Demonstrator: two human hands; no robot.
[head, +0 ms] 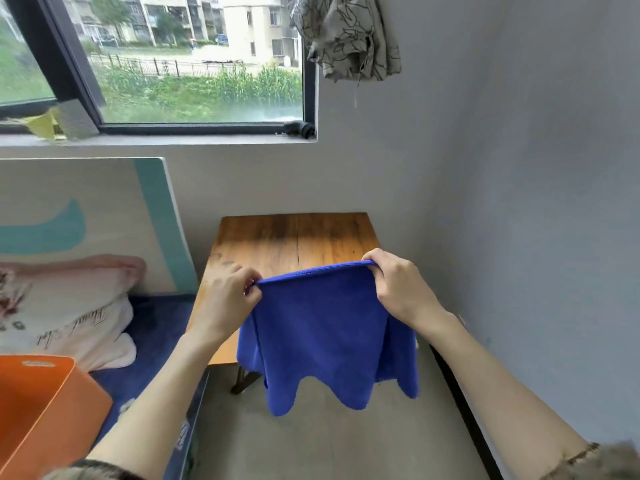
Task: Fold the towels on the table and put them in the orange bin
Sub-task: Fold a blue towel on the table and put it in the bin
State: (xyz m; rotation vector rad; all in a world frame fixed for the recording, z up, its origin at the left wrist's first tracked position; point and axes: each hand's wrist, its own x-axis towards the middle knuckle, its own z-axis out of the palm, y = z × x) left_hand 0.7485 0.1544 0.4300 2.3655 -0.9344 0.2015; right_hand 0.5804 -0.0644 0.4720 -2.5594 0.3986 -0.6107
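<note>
Blue towel, held up, hides table edge; orange bin left.

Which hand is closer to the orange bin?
Left. The left hand pinches the blue towel on the orange bin side; the right hand holds the far corner.

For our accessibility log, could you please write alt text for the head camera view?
Two bare hands hold a blue towel up by its top edge, the left hand and the right hand each pinching a corner, so it hangs in front of a small wooden table. An orange bin sits at lower left beside a bed, under a window.
</note>
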